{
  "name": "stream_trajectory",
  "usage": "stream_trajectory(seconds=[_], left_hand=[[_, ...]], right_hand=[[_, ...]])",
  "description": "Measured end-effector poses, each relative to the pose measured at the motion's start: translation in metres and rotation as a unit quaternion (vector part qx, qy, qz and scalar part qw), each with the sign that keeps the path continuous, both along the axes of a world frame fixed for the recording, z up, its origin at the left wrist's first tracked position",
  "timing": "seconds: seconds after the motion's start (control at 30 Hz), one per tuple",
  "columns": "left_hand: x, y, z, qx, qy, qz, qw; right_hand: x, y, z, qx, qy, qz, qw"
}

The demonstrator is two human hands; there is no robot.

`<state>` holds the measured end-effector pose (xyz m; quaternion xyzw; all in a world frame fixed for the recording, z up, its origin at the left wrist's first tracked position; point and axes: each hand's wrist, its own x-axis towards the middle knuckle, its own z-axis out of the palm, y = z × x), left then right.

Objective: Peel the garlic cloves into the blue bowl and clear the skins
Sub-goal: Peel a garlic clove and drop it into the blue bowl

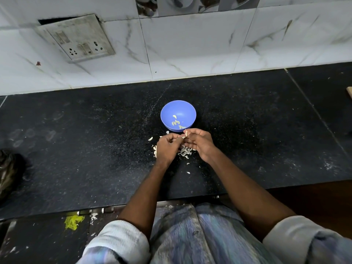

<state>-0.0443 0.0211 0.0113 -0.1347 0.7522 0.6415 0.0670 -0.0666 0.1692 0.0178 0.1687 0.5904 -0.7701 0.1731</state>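
- The blue bowl [178,113] is a plain periwinkle blue, inside and out.
- The peeled garlic cloves [176,122] in it are pale yellowish cream.
- The garlic skins [185,150] are off-white.
- The countertop [95,140] is black stone with fine white speckles.
- The wall tiles [190,44] are white with grey-brown marble veins.
- The switch plate [76,38] is dingy grey-white.
- The rolled sleeves [122,239] are white at the cuff; the shirt [209,235] is streaked blue and grey.
- A yellow scrap [73,221] lies on the dark floor.
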Motion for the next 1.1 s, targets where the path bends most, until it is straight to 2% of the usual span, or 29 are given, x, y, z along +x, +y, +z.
stream_trajectory(seconds=[0.27,0.7,1.1], left_hand=[[-0.005,-0.006,-0.01,-0.127,-0.002,0.02,0.992],[0.001,0.0,-0.001,-0.168,0.092,0.039,0.981],[0.006,0.002,0.005,-0.226,0.143,0.043,0.963]], right_hand=[[0.001,0.002,-0.005,0.053,0.03,0.008,0.998],[0.004,-0.004,-0.004,0.078,0.051,0.0,0.996],[0.004,-0.006,0.001,0.126,0.074,0.008,0.989]])
